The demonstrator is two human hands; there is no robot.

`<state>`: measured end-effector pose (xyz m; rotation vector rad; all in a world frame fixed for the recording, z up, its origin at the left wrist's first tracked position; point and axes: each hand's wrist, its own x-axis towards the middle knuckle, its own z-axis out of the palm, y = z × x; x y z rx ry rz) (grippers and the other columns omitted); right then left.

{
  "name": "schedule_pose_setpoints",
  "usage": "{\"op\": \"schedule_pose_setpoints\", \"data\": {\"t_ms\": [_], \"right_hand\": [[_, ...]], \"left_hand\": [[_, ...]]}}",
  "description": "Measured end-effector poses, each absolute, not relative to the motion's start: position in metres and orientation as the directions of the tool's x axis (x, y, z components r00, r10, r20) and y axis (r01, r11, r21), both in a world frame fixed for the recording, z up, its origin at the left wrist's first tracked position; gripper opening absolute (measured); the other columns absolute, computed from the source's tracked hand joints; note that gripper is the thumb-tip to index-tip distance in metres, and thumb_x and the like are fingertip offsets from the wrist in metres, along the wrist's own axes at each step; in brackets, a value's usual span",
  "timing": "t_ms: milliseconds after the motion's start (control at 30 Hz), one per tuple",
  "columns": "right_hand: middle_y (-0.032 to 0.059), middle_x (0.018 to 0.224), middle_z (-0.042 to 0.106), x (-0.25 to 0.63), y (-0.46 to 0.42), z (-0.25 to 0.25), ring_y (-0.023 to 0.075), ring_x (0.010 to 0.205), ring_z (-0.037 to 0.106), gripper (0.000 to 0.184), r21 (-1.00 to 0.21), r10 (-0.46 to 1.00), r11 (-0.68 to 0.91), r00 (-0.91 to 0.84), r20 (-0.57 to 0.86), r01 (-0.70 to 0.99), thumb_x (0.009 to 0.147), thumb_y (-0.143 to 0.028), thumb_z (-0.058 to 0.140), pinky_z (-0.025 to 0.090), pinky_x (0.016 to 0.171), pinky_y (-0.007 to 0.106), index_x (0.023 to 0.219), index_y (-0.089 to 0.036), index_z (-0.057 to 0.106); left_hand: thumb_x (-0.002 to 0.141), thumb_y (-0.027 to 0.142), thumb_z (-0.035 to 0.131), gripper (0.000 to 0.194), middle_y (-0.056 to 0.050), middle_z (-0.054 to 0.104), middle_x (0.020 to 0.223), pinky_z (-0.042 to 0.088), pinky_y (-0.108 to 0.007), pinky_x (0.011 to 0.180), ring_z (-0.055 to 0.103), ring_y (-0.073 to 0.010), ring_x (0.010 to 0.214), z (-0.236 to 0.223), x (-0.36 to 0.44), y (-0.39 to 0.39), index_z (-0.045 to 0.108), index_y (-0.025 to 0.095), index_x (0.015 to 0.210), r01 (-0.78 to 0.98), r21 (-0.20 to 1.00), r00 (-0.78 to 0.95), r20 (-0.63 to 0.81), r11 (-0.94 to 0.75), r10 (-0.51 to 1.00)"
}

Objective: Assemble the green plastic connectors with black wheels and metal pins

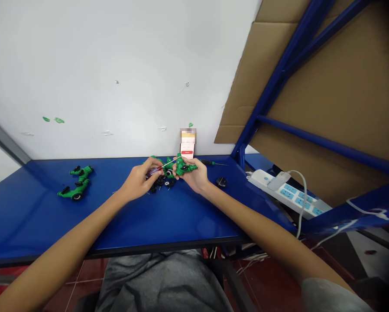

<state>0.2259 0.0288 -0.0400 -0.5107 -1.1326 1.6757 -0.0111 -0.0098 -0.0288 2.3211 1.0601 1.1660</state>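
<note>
Pretty tight little bench setup here. The left hand (137, 181) is curled shut, with the fingers pinching a screwdriver (155, 170) that has a reddish, see-through handle. Its thin shaft is angled up and across at about 2 o'clock from the grip, toward a green part (184, 167). That part is gripped by the right hand (194, 177), with the fingers wrapped round it and the thumb pressed on top. It's held up off the table at the hands' 12 o'clock, and the shaft tip ends right at it, though whether it's actually seated in a screw can't be told from this view.

A heap of small black parts (162, 182) with a few screws mixed in is left just below the hands, nearly touching the left hand's fingers. A second screwdriver (209, 163) with a green-and-black handle is laid at about 3 o'clock from the right hand, and a black round piece (222, 182) sits just past that hand at about 4 o'clock.

Two finished-looking green toys (79, 184) with black wheels are parked well apart at 9 o'clock on the blue table (116, 234). A blurred card (187, 149) is propped against the wall at 12 o'clock, and a white power strip (288, 193) is out at 3 o'clock, beyond the table's right corner.
</note>
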Motion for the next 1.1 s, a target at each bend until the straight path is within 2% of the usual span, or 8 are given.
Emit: {"op": "schedule_pose_setpoints", "data": {"t_ms": [100,233,500,600,667,767,933,1100], "right_hand": [[0.0085,0.082,0.068,0.227,0.030,-0.039,0.0253,0.073,0.063,0.030,-0.865,0.912,-0.055,-0.378,0.160,-0.499,0.083,-0.044,0.059,0.047,0.061,0.036,0.098,-0.019,0.066],[0.0088,0.080,0.068,0.228,0.032,-0.041,0.0252,0.072,0.062,0.029,-0.870,0.910,-0.046,-0.380,0.167,-0.490,0.084,-0.041,0.057,0.047,0.060,0.035,0.099,-0.018,0.066],[0.0069,0.082,0.069,0.226,0.036,-0.051,0.0235,0.072,0.062,0.027,-0.889,0.898,0.001,-0.391,0.203,-0.459,0.087,-0.039,0.058,0.048,0.061,0.035,0.103,-0.019,0.065],[0.0058,0.080,0.068,0.226,0.038,-0.052,0.0231,0.071,0.062,0.030,-0.915,0.907,0.012,-0.381,0.179,-0.404,0.083,-0.040,0.059,0.047,0.060,0.034,0.104,-0.019,0.064],[0.0048,0.079,0.067,0.226,0.038,-0.052,0.0231,0.071,0.062,0.033,-0.932,0.915,0.019,-0.370,0.163,-0.363,0.080,-0.041,0.061,0.046,0.059,0.033,0.104,-0.019,0.062],[0.0036,0.077,0.066,0.226,0.037,-0.051,0.0227,0.070,0.062,0.035,-0.943,0.924,0.034,-0.348,0.156,-0.332,0.078,-0.043,0.062,0.045,0.058,0.032,0.105,-0.020,0.061],[0.0023,0.075,0.065,0.227,0.036,-0.051,0.0207,0.066,0.059,0.035,-0.959,0.949,0.052,-0.284,0.134,-0.278,0.079,-0.043,0.060,0.044,0.058,0.032,0.105,-0.021,0.060],[0.0016,0.077,0.064,0.226,0.034,-0.053,0.0204,0.068,0.059,0.036,-0.962,0.949,0.104,-0.264,0.173,-0.253,0.078,-0.042,0.059,0.041,0.055,0.030,0.109,-0.022,0.059]], "left_hand": [[0.102,0.045,0.065,0.029,-0.005,0.080,0.093,0.053,-0.026,0.069,0.072,-0.0163,0.074,-0.027,-0.014,-0.010,0.075,0.020,0.111,0.485,0.547,0.290,0.636,-0.682,0.715],[0.101,0.043,0.066,0.028,-0.005,0.081,0.093,0.053,-0.024,0.066,0.071,-0.0142,0.070,-0.025,-0.014,-0.013,0.078,0.018,0.108,0.488,0.503,0.243,0.706,-0.713,0.665],[0.107,0.033,0.060,0.021,-0.003,0.078,0.094,0.049,-0.022,0.062,0.063,-0.0100,0.061,-0.029,-0.013,-0.013,0.071,0.019,0.119,0.538,0.248,0.425,0.746,-0.806,0.513],[0.110,0.029,0.055,0.019,-0.005,0.077,0.098,0.051,-0.023,0.068,0.069,-0.0125,0.071,-0.025,-0.013,-0.016,0.068,0.019,0.118,0.549,0.091,0.529,0.731,-0.831,0.430],[0.111,0.028,0.051,0.020,-0.006,0.077,0.102,0.052,-0.024,0.072,0.073,-0.0150,0.081,-0.022,-0.011,-0.018,0.067,0.019,0.117,0.561,0.045,0.561,0.714,-0.827,0.420],[0.112,0.032,0.049,0.021,-0.006,0.078,0.103,0.052,-0.026,0.072,0.074,-0.0170,0.082,-0.022,-0.010,-0.019,0.064,0.019,0.118,0.609,0.119,0.537,0.665,-0.784,0.519],[0.111,0.040,0.050,0.024,0.001,0.075,0.081,0.044,-0.025,0.059,0.066,-0.0149,0.056,-0.030,-0.011,-0.012,0.062,0.020,0.116,0.641,0.337,0.460,0.549,-0.689,0.697],[0.109,0.038,0.052,0.022,0.004,0.068,0.067,0.041,-0.024,0.058,0.062,-0.0137,0.052,-0.035,-0.007,-0.014,0.064,0.020,0.110,0.620,0.368,0.427,0.582,-0.692,0.692]]}}
